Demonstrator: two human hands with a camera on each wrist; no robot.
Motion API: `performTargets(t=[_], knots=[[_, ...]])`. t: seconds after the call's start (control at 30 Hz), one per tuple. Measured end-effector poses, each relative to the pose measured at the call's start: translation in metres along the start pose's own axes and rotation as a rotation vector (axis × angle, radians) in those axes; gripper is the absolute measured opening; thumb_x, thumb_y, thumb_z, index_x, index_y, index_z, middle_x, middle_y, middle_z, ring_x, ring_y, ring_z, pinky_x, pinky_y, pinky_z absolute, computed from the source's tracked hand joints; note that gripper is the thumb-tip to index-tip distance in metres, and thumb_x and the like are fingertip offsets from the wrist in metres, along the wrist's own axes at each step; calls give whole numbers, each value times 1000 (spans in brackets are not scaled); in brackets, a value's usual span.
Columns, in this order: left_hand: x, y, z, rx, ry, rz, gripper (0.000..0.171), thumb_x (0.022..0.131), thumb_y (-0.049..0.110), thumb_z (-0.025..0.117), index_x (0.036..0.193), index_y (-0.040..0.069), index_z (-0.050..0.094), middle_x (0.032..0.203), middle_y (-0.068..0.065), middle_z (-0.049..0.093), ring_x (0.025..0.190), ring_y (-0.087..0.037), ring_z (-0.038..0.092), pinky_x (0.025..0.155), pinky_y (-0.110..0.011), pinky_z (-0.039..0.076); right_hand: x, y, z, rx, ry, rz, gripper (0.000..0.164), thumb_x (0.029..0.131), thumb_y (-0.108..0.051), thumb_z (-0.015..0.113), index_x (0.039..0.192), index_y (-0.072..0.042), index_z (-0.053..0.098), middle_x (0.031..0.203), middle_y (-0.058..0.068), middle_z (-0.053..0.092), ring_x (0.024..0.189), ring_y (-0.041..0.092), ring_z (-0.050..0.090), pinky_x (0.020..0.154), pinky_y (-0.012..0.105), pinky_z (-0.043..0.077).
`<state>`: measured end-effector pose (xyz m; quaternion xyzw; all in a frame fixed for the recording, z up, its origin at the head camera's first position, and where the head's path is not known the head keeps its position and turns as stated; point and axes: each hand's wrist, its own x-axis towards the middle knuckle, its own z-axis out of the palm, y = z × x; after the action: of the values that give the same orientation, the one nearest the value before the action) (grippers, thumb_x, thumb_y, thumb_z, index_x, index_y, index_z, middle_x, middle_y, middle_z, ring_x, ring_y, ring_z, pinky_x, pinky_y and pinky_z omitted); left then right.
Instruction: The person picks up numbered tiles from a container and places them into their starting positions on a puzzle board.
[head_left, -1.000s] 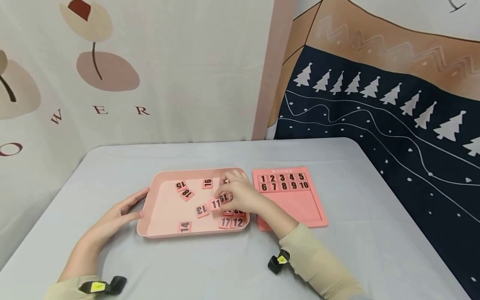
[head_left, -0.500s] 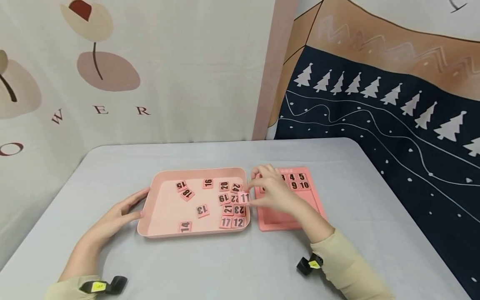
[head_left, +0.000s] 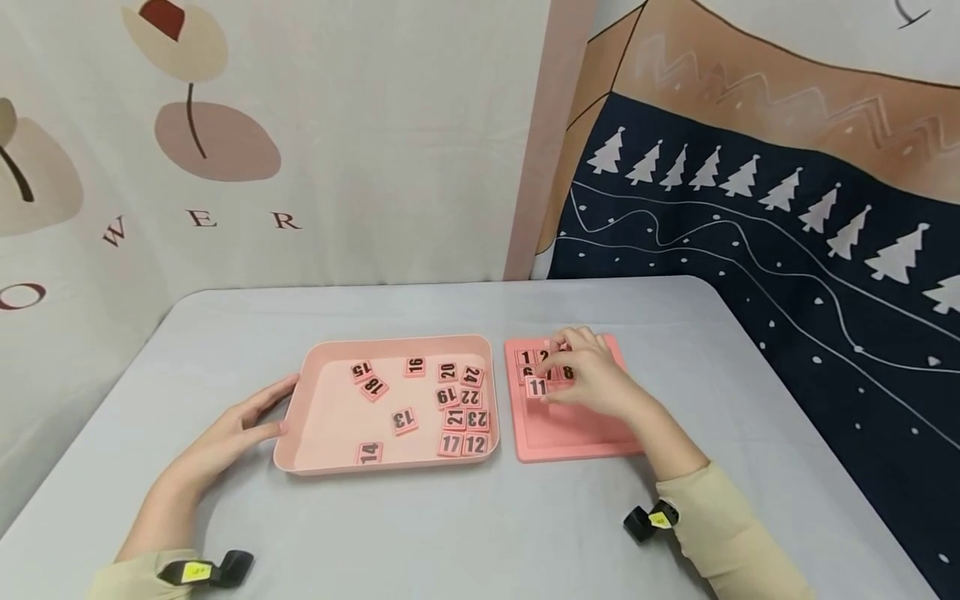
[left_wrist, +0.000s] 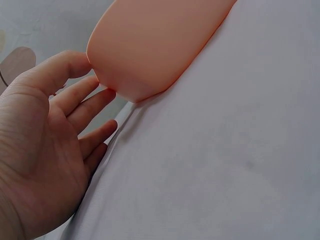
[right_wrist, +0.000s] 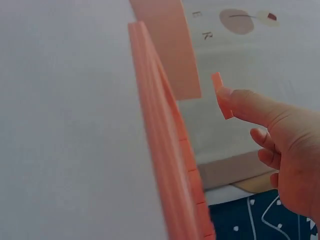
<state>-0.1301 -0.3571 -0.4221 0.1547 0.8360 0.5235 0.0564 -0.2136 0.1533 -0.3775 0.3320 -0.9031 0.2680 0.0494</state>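
My right hand pinches a pink number tile marked 11 between thumb and finger, over the left side of the pink number board. In the right wrist view the tile is seen edge-on at the thumb tip, above the board's edge. Rows of tiles fill the board's top, 1 at the left; my hand covers several. My left hand touches the left end of the pink tray with its fingers and thumb; in the left wrist view the fingertips meet the tray's corner.
Several loose tiles lie in the tray, turned various ways: 13, 14 and 15 apart, others crowded at the right end, such as 12. Tray and board stand side by side on a table with a pale cloth.
My right hand has lifted tile 11 out of the tray and carried it right, over the board. My left hand has stayed at the tray's left end.
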Motion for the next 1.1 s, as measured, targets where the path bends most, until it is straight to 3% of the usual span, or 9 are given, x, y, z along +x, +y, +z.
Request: performTargets(t=[0.2, 0.57, 0.87, 1.1], knots=[[0, 1, 0, -1, -2, -23, 64, 95, 8, 59, 151, 8, 29, 154, -10, 29, 131, 11, 24, 96, -4, 23, 0, 8, 11, -5, -47, 26, 27, 65, -26, 88, 89, -26, 75, 109, 0, 52, 104, 20, 39, 90, 46, 28], [0, 1, 1, -14, 7, 27, 62, 93, 4, 59, 149, 3, 31, 152, -7, 33, 132, 9, 26, 98, -6, 23, 0, 17, 28, -59, -51, 46, 27, 67, -30, 87, 90, -25, 75, 104, -6, 49, 104, 17, 39, 92, 42, 31], [0, 1, 0, -21, 9, 37, 62, 93, 2, 59, 148, 1, 32, 151, -6, 35, 131, 8, 27, 99, -6, 23, 0, 17, 31, -51, -17, 47, 28, 67, -29, 88, 92, -23, 76, 99, -7, 48, 99, 17, 40, 88, 40, 32], [1, -2, 0, -20, 13, 48, 62, 92, 1, 59, 148, -1, 32, 151, -6, 36, 131, 8, 28, 99, -6, 23, 1, 15, 27, -55, -7, 40, 33, 64, -32, 89, 93, -23, 76, 103, -4, 51, 106, 20, 41, 95, 45, 30]])
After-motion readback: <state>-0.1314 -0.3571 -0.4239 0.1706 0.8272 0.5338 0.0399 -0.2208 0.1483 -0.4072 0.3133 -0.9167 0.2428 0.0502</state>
